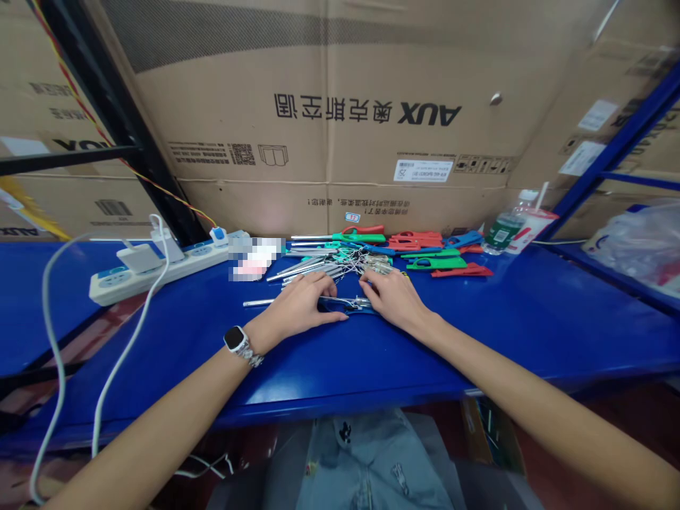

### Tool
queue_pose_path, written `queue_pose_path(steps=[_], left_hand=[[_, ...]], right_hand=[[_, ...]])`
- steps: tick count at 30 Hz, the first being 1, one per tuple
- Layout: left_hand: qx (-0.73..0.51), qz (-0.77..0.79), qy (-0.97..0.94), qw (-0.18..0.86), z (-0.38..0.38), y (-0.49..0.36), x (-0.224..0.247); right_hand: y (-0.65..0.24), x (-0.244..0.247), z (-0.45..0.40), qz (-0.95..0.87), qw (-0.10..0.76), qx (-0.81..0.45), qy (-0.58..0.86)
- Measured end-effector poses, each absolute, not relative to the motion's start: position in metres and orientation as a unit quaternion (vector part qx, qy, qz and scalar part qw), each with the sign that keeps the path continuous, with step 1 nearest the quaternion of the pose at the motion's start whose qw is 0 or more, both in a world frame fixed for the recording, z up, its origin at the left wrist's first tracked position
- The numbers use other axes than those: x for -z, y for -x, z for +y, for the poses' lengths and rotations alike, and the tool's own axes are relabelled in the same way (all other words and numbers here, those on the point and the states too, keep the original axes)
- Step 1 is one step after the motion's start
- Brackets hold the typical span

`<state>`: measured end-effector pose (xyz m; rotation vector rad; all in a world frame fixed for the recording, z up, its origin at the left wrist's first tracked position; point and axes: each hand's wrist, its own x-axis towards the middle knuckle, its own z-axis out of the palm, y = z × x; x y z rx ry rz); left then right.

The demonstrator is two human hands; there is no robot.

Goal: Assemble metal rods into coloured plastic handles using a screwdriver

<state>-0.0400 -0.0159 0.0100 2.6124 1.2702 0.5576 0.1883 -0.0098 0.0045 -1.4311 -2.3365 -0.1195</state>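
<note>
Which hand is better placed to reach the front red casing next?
Probably the right hand: it is nearer the red casing. The left hand is farther off, over a metal rod, and would have to reach past the right.

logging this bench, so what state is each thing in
Blue casing: partly hidden, details unclear
Metal rods: loosely piled
Red casings: bunched together
Smartwatch: worn, screen dark
Power strip: plugs inserted
Bottle: standing, capped
Cup: straw in
Carton: printing upside down
</note>
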Motion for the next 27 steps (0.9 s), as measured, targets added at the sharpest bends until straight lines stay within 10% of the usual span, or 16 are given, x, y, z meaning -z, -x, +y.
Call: queue_pose_path(steps=[27], left_hand=[[-0.254, 0.377, -0.885, 0.100, -0.014, 0.050, -0.009]], right_hand=[[-0.191, 0.001, -0.010, -0.810, 0.219, 0.002, 0.544]])
